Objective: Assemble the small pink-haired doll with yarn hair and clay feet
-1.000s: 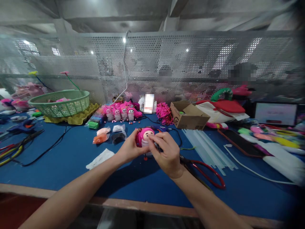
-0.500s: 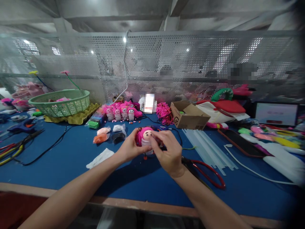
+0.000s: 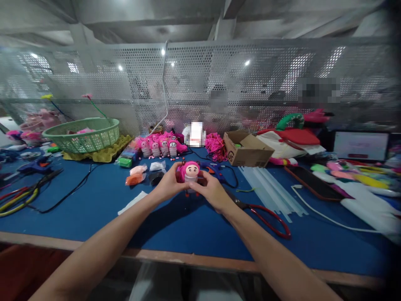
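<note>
A small doll [image 3: 192,171] with bright pink hair, a round face with dark eyes and brows, and a pale ringed body is held upright between my two hands, above the blue table. My left hand [image 3: 171,182] is closed around its left side, thumb across the front. From the right, my right hand [image 3: 211,190] grips the body with the thumb on the front; its other fingers are partly hidden behind. Red-handled scissors [image 3: 271,221] lie by my right wrist. A white cloth or paper piece [image 3: 133,202] lies by my left forearm.
Several similar pink dolls [image 3: 163,147] stand at the back, near pink yarn [image 3: 216,147] and a cardboard box [image 3: 249,149]. A green basket [image 3: 81,140] sits at left. Translucent strips [image 3: 271,192] and a phone [image 3: 313,184] lie at right. Clay packets [image 3: 135,179] lie left of centre.
My right hand has moved from the doll's face down to its side, where it now grips the body. The face is uncovered, and the doll is held slightly higher in view.
</note>
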The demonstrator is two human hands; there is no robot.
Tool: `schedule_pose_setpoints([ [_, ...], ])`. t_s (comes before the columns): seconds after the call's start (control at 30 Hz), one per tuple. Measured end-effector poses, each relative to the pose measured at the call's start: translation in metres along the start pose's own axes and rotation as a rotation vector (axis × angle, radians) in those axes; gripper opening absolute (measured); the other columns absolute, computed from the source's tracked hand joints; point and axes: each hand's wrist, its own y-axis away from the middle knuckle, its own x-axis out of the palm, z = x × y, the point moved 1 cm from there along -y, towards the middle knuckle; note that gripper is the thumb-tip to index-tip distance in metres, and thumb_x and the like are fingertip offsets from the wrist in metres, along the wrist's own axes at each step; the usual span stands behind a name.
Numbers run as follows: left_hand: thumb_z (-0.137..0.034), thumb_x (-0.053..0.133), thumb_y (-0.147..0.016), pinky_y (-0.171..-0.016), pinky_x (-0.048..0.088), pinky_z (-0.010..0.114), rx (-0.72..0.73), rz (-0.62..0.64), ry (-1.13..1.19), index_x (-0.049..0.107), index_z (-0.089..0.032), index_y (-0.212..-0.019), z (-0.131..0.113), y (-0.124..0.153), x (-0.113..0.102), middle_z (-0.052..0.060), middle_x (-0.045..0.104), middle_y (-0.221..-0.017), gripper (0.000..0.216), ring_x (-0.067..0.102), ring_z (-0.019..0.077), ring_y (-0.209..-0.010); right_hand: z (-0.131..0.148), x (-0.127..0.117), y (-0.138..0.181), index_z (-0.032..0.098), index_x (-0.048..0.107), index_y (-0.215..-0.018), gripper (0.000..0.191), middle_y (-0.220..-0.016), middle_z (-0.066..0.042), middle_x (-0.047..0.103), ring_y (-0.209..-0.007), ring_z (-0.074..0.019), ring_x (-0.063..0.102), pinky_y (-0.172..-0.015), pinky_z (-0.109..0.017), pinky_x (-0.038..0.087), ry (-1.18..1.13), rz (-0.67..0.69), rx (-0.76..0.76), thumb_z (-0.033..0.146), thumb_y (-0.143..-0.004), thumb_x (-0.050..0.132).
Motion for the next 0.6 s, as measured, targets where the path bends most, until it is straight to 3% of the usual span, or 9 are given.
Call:
schedule_pose_setpoints([
  [0.17, -0.03, 0.073, -0.055, -0.079, 0.046, 0.034, 0.088, 0.056, -0.072, 0.035, -0.014, -0.119, -0.001, 0.001, 0.001, 0.011, 0.058, -0.103, 0.076, 0.057, 0.0212, -0.092, -0.001, 0.001, 0.0, 0.013, 0.055, -0.097, 0.038, -0.08, -0.006, 0.066, -0.064, -0.0158, 0.061, -0.046, -0.023, 0.045, -0.066, -0.038, 0.109, 0.029, -0.063, 0.064],
  [0.27, -0.03, 0.074, -0.052, -0.078, 0.046, 0.032, 0.099, 0.112, -0.112, 0.029, -0.017, -0.126, -0.008, 0.002, -0.004, 0.011, 0.055, -0.108, 0.087, 0.057, 0.0197, -0.092, -0.002, 0.0, -0.001, 0.013, 0.055, -0.094, 0.036, -0.077, -0.006, 0.065, -0.062, -0.0155, 0.059, -0.045, -0.023, 0.044, -0.032, -0.091, 0.071, 0.031, -0.063, 0.063],
  [0.33, -0.031, 0.073, -0.053, -0.075, 0.045, 0.029, 0.126, 0.037, -0.171, 0.035, -0.018, -0.122, -0.014, 0.003, -0.008, 0.01, 0.054, -0.106, 0.08, 0.056, 0.0173, -0.088, -0.002, -0.001, -0.002, 0.013, 0.055, -0.091, 0.034, -0.082, -0.007, 0.065, -0.068, -0.0166, 0.06, -0.054, -0.027, 0.048, -0.002, -0.133, -0.01, 0.03, -0.062, 0.063],
  [0.47, -0.033, 0.064, -0.064, -0.068, 0.042, 0.024, 0.258, -0.239, -0.281, 0.053, -0.016, -0.098, -0.026, 0.007, -0.011, 0.002, 0.054, -0.083, 0.04, 0.052, 0.0115, -0.075, -0.003, -0.001, -0.003, 0.013, 0.054, -0.091, 0.033, -0.087, -0.008, 0.065, -0.077, -0.0183, 0.06, -0.069, -0.032, 0.048, 0.042, -0.147, -0.067, 0.029, -0.063, 0.062],
  [0.6, -0.029, 0.061, -0.067, -0.061, 0.039, 0.021, 0.289, -0.273, -0.308, 0.053, -0.015, -0.082, -0.031, 0.01, -0.003, -0.002, 0.052, -0.069, 0.022, 0.047, 0.0086, -0.063, -0.003, 0.0, -0.002, 0.013, 0.053, -0.092, 0.033, -0.088, -0.009, 0.064, -0.077, -0.018, 0.06, -0.069, -0.032, 0.047, 0.051, -0.135, -0.055, 0.03, -0.065, 0.061],
])
